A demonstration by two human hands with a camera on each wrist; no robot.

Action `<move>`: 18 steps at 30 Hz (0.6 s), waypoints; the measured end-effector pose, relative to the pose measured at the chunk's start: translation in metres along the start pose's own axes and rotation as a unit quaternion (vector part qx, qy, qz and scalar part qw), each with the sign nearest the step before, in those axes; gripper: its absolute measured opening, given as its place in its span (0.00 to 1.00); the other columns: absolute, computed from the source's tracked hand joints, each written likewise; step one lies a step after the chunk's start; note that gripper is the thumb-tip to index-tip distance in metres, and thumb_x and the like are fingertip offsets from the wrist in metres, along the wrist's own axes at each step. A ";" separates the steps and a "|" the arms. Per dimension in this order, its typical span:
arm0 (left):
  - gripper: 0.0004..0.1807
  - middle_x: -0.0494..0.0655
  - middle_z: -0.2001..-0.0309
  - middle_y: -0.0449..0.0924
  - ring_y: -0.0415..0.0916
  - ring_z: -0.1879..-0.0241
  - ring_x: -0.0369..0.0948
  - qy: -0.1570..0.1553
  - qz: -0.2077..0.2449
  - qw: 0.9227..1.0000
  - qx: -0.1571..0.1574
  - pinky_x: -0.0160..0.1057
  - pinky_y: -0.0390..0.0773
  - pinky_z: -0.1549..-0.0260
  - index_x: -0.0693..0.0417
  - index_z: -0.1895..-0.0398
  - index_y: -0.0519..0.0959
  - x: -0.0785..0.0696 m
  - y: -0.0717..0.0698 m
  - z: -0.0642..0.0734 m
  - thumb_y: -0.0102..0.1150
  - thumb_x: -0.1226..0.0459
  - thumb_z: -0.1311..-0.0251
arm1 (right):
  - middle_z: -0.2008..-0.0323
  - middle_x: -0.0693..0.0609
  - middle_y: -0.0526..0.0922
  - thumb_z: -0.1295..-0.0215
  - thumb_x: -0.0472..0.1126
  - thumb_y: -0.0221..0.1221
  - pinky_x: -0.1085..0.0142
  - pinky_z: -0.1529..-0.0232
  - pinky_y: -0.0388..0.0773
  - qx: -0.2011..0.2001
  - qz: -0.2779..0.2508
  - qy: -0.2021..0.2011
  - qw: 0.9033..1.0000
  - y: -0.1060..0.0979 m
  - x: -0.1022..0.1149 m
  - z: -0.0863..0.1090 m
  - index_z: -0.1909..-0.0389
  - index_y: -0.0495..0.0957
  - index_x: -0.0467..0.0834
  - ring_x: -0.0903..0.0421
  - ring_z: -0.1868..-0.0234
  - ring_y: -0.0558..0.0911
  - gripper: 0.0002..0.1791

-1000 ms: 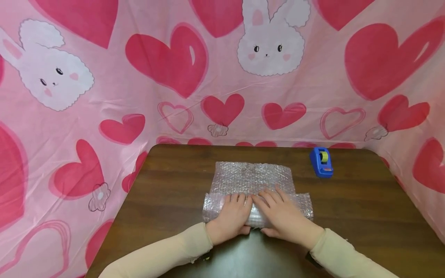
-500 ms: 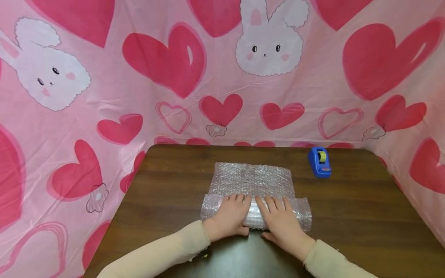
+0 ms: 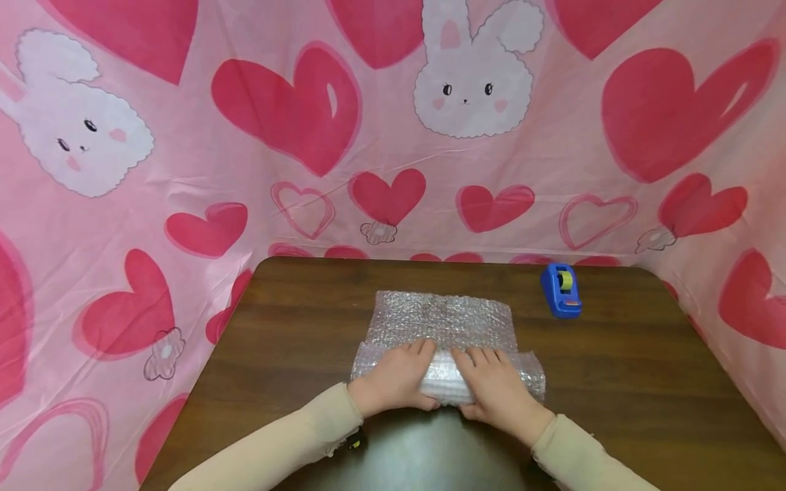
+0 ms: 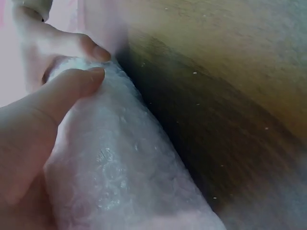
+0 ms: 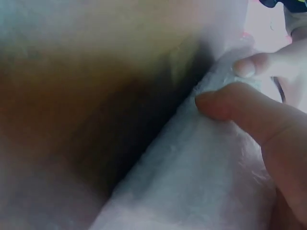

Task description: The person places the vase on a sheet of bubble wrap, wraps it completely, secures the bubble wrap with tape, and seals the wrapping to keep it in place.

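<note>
A sheet of clear bubble wrap [image 3: 442, 317] lies on the brown table, its near end wound into a thick roll [image 3: 447, 378] with a pale, shiny middle. My left hand [image 3: 399, 375] grips the roll left of its middle, fingers over the top and thumb along the near side. Right of the middle, my right hand [image 3: 496, 382] holds it the same way. Both wrist views show the thumbs pressing the bubbled surface of the wrap [image 4: 110, 158], close to each other. Whatever is inside the roll is hidden.
At the back right of the wooden table [image 3: 626, 354] stands a blue tape dispenser [image 3: 561, 292] with a yellow roll. A pink cloth [image 3: 381, 136] printed with hearts and rabbits hangs behind the table and along its sides.
The fingers of both hands have drawn back and bent more around the roll. The roll stays in nearly the same place; the whole head view has shifted slightly.
</note>
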State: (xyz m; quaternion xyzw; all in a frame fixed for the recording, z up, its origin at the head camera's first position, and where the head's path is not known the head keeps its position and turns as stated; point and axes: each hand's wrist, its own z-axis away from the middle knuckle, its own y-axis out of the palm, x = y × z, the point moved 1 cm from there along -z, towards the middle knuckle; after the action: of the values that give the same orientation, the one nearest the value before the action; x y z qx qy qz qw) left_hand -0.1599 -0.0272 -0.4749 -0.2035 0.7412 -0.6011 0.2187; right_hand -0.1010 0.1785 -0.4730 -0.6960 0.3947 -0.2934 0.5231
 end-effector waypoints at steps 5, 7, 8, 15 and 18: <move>0.64 0.65 0.29 0.68 0.71 0.31 0.56 -0.044 -0.037 0.998 -0.004 0.58 0.71 0.33 0.59 0.25 0.63 -0.003 -0.004 0.002 0.79 0.32 0.61 | 0.53 0.41 0.83 0.65 0.55 0.83 0.42 0.52 0.80 0.043 -0.025 -0.001 0.999 -0.004 -0.006 -0.007 0.38 0.74 0.37 0.41 0.53 0.83 0.51; 0.65 0.63 0.28 0.69 0.69 0.29 0.56 -0.056 -0.076 0.995 -0.019 0.61 0.68 0.32 0.58 0.24 0.63 -0.011 -0.005 0.006 0.77 0.31 0.61 | 0.53 0.42 0.83 0.64 0.54 0.83 0.42 0.53 0.80 0.059 -0.036 -0.003 0.998 -0.006 -0.008 -0.010 0.39 0.74 0.38 0.41 0.53 0.83 0.50; 0.64 0.63 0.29 0.70 0.70 0.30 0.56 -0.058 -0.094 0.994 -0.024 0.61 0.69 0.33 0.57 0.24 0.64 -0.016 -0.006 0.009 0.76 0.30 0.59 | 0.53 0.42 0.83 0.64 0.54 0.82 0.42 0.53 0.80 0.065 -0.039 -0.004 0.997 -0.007 -0.009 -0.011 0.39 0.74 0.38 0.41 0.53 0.83 0.50; 0.59 0.56 0.40 0.77 0.75 0.40 0.50 -0.042 -0.181 0.982 -0.024 0.51 0.77 0.44 0.56 0.28 0.68 -0.035 0.000 0.016 0.77 0.31 0.59 | 0.51 0.40 0.83 0.60 0.54 0.81 0.39 0.49 0.79 0.116 -0.074 0.007 0.990 -0.013 -0.014 -0.019 0.38 0.74 0.36 0.38 0.50 0.82 0.49; 0.57 0.50 0.48 0.80 0.78 0.50 0.46 -0.044 -0.183 0.982 -0.024 0.45 0.77 0.54 0.53 0.33 0.72 -0.025 0.002 0.007 0.79 0.31 0.64 | 0.53 0.42 0.83 0.60 0.54 0.81 0.41 0.50 0.79 0.114 -0.082 0.003 0.990 -0.013 -0.016 -0.020 0.39 0.75 0.38 0.40 0.52 0.82 0.47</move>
State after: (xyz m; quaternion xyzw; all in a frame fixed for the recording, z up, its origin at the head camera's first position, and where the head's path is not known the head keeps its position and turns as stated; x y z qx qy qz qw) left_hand -0.1354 -0.0187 -0.4758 -0.3675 0.6954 -0.6033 0.1322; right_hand -0.1228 0.1836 -0.4549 -0.6608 0.3017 -0.3804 0.5723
